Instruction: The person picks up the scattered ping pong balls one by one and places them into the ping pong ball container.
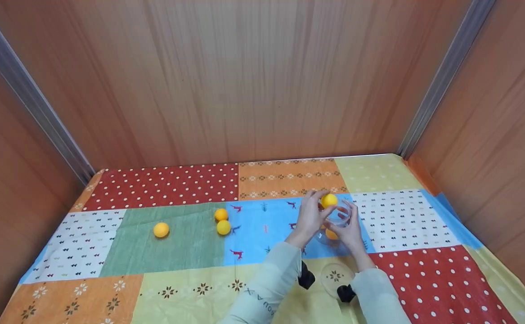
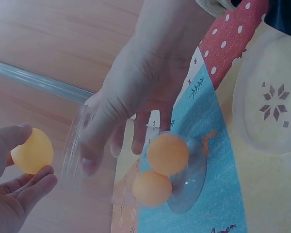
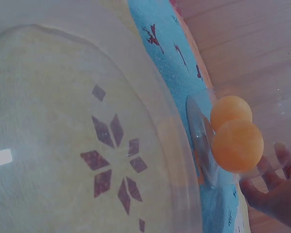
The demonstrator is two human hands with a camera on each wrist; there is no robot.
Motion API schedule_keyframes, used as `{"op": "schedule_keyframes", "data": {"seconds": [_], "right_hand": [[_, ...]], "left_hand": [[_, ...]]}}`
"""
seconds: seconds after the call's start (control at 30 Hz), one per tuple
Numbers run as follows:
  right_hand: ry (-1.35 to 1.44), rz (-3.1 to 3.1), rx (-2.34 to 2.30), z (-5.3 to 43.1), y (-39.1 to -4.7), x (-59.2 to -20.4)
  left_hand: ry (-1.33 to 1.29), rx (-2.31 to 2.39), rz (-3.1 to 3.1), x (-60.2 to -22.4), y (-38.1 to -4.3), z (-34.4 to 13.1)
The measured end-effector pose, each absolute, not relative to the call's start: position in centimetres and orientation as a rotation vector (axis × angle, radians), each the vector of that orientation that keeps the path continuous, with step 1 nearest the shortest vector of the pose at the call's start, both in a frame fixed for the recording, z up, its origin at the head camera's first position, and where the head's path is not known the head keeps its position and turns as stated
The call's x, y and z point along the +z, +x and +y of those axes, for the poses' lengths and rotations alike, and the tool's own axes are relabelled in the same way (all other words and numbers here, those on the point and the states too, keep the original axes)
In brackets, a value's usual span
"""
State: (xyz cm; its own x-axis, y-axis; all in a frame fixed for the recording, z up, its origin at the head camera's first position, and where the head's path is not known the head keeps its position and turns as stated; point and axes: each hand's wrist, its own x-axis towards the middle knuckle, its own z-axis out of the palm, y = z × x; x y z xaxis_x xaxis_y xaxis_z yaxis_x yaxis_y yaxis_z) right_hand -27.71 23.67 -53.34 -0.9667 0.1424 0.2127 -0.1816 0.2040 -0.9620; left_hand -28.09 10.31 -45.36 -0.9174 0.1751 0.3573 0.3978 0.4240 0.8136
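Note:
My left hand (image 1: 308, 217) pinches a yellow-orange ping-pong ball (image 2: 35, 151) between thumb and fingertips, right beside the mouth of a clear plastic jar (image 2: 72, 145). My right hand (image 1: 351, 229) holds that jar near its rim, thumb on the near side and fingers round the far side. Inside, two orange ping-pong balls (image 2: 168, 154) lie against each other near the jar's round base, also visible in the right wrist view as a pair of balls (image 3: 237, 145). The jar stands over the blue patch of the cloth.
A clear round lid (image 1: 329, 280) lies on the cloth in front of the jar. Left of centre are two touching ping-pong balls (image 1: 223, 227) and, farther left, a single ball (image 1: 161, 230). Wood-grain panels (image 1: 262, 81) enclose the patchwork tablecloth (image 1: 181, 252) at the back and sides.

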Motion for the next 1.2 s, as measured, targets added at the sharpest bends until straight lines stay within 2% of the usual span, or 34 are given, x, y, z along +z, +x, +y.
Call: {"op": "schedule_keyframes", "data": {"seconds": [0.5,1.2], "right_hand": [[0.124,-2.208,1.787,23.9,-28.3,-54.5],[0.033,-2.179,1.882,23.6,-27.8,-53.3]], "left_hand": [[-0.509,-1.457,-2.493,-45.2,-28.0,9.6],[-0.523,-1.253,-2.529,-44.4,-27.7,6.6]]}}
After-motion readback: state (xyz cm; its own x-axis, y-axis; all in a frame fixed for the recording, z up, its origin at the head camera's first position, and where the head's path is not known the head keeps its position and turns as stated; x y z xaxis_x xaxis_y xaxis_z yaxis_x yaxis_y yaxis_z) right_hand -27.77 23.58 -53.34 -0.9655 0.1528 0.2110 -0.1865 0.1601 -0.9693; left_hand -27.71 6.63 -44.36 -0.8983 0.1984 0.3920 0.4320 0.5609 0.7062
